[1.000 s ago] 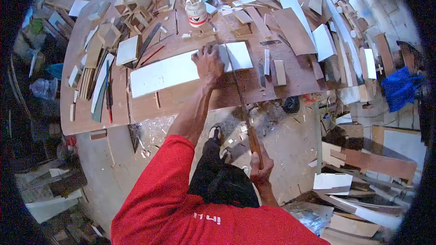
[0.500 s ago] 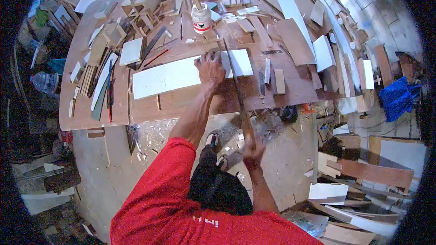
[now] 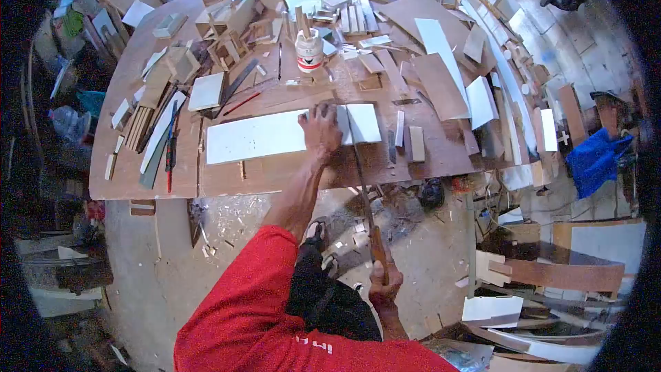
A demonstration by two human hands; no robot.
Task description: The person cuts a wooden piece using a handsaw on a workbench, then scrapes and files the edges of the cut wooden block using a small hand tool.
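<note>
A long white board [image 3: 258,136] lies across the near part of the workbench [image 3: 144,182]. My left hand [image 3: 321,129] presses down on it right of its middle, fingers bent at the far edge. Just right of that hand, the blade of a handsaw [image 3: 361,179] crosses the board, and a short white section shows beyond it. The saw slants down past the bench's front edge to its wooden handle, which my right hand [image 3: 385,286] grips closed.
Wood scraps [image 3: 231,24] crowd the bench's far left. A white pot [image 3: 309,52] holding sticks stands behind the board. Small blocks [image 3: 415,143] lie to its right, and a red pencil [image 3: 242,102] behind its left part. Offcuts and a blue cloth [image 3: 597,158] are at the right.
Since the middle frame my right hand and the saw have drawn back toward me, after an earlier forward movement. My left hand stays on the board. The view has shifted slightly.
</note>
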